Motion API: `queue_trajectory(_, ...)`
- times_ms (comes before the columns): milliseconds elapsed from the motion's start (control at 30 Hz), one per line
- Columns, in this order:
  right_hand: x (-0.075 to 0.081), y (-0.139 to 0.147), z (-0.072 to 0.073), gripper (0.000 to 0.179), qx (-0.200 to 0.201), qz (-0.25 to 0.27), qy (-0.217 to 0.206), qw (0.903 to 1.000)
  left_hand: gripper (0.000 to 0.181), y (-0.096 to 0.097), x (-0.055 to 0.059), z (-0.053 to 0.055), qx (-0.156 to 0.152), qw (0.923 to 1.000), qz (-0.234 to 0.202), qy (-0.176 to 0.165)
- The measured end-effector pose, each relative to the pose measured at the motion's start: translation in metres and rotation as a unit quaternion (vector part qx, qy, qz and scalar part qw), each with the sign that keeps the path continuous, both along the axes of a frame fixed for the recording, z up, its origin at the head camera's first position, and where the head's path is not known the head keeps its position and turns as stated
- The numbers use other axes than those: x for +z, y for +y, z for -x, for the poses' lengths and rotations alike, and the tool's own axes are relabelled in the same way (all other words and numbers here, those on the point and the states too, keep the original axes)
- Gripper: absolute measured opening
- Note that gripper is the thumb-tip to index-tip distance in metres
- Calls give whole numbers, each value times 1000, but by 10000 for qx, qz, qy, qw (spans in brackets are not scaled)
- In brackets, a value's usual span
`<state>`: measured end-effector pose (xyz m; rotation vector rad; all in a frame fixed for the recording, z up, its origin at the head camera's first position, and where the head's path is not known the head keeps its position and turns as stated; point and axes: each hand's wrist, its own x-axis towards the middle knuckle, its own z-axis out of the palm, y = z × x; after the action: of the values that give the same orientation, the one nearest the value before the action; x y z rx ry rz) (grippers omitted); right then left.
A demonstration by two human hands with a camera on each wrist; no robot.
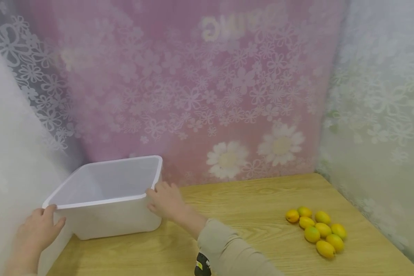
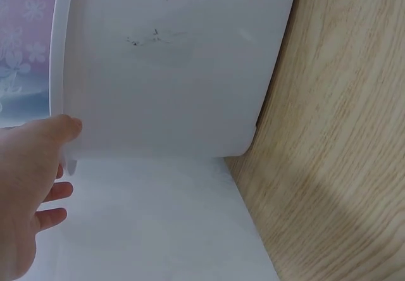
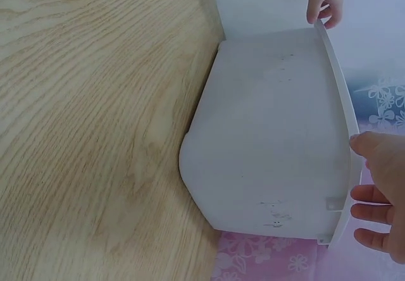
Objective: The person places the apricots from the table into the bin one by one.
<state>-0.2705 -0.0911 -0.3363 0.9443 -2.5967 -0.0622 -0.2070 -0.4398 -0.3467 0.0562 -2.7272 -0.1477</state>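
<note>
A white plastic bin (image 1: pixel 114 218) with a thick rim stands on the wooden table at the left in the head view. My left hand (image 1: pixel 36 232) grips its near left corner; the left wrist view shows the thumb (image 2: pixel 71 128) against the front of the rim. At the near right corner, my right hand (image 1: pixel 167 201) holds the rim, thumb in front and fingers over the side. In the right wrist view both hands are on the rim, and dark scuffs mark the bin's wall (image 3: pixel 266 135). The bin's floor is hard to make out.
Several yellow-green oval fruits (image 1: pixel 322 230) lie grouped on the right of the wooden table (image 1: pixel 241 214). A floral curtain (image 1: pixel 200 96) hangs behind, with pale sheets at both sides. A small black object with a yellow mark (image 1: pixel 202 264) shows at the bottom edge, beside the right sleeve.
</note>
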Motion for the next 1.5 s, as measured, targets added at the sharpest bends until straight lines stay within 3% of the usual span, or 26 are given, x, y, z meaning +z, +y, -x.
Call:
queue_trajectory(367, -4, -5, -2, 36, -128, -83, 28, 9999, 50, -5, 5, 4, 48, 9990, -36, -447)
queue_trajectory(633, -4, -10, -1, 36, -269, -119, -182, 9994, 54, -8, 5, 2, 149, 9967, -88, -798)
queue_trajectory(1233, -5, 2, -1, 19, -239, 106, 136, 9996, 43, 0, 10, 2, 176, 9983, -203, -514)
queue_trajectory(1500, -3, 10, -2, 22, -244, 71, -91, 9996, 46, 1, 9, 2, 131, 9990, -141, -401)
